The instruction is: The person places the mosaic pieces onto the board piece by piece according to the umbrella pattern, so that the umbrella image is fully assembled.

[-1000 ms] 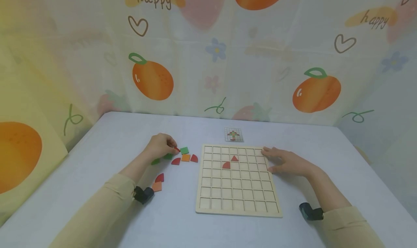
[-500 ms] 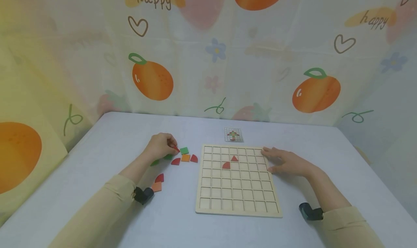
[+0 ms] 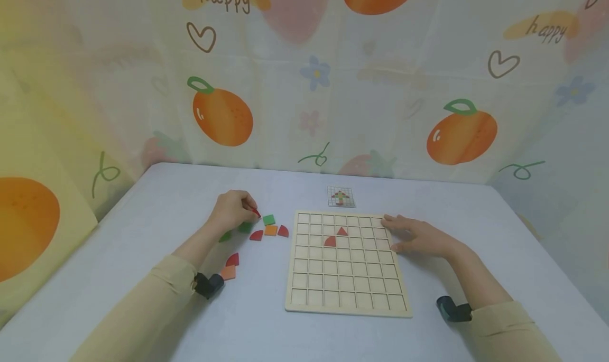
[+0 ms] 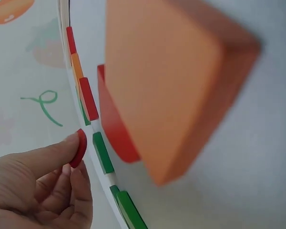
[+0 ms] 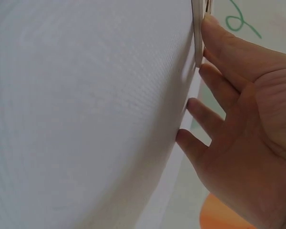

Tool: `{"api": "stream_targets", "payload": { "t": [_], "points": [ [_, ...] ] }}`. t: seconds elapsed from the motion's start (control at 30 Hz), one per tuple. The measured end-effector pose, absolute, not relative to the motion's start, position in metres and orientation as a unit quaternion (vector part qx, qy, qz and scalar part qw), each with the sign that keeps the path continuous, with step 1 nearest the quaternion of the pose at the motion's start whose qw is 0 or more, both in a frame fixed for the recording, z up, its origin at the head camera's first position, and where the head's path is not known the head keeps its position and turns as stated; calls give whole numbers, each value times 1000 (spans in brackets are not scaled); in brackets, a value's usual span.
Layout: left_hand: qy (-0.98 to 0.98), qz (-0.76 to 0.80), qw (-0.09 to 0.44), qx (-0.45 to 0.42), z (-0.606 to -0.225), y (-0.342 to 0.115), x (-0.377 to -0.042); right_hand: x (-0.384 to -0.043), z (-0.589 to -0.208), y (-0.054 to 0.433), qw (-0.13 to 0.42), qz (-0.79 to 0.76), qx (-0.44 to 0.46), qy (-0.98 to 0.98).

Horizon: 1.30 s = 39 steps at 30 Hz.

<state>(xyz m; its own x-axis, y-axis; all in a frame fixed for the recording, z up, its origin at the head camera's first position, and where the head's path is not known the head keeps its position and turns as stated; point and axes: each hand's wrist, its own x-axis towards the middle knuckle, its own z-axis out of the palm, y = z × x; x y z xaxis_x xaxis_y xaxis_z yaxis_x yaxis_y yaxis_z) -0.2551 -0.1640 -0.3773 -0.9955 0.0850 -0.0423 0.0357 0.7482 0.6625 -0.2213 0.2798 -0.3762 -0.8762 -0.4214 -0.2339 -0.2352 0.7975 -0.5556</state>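
Between thumb and fingers, my left hand pinches a small red tile with a curved edge, lifted just off the table. Close by lie a green square tile, an orange square tile and red quarter-circle tiles. A pale wooden grid board lies flat to their right. On it sit a red triangle tile and a red quarter-circle tile. My right hand rests along the board's right edge with its fingers extended, touching the edge in the right wrist view.
Behind the board lies a small pattern card. Nearer my left forearm are a light orange square tile and a red tile. Green tiles lie partly behind the left hand. A printed cloth hangs behind the table.
My left hand has risen slightly with the red tile, which now shows tilted and off the table. The right hand and the board stay where they were.
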Motion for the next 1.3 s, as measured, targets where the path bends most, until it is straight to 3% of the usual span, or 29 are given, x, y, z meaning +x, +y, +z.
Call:
{"api": "stream_targets", "payload": {
  "t": [0.33, 1.3],
  "points": [
    [934, 349, 24, 67, -371, -149, -248, -221, -376, 280, 173, -264, -177, 932],
    [912, 379, 103, 120, -359, -94, -232, -220, -373, 279, 177, -268, -181, 930]
  ]
}}
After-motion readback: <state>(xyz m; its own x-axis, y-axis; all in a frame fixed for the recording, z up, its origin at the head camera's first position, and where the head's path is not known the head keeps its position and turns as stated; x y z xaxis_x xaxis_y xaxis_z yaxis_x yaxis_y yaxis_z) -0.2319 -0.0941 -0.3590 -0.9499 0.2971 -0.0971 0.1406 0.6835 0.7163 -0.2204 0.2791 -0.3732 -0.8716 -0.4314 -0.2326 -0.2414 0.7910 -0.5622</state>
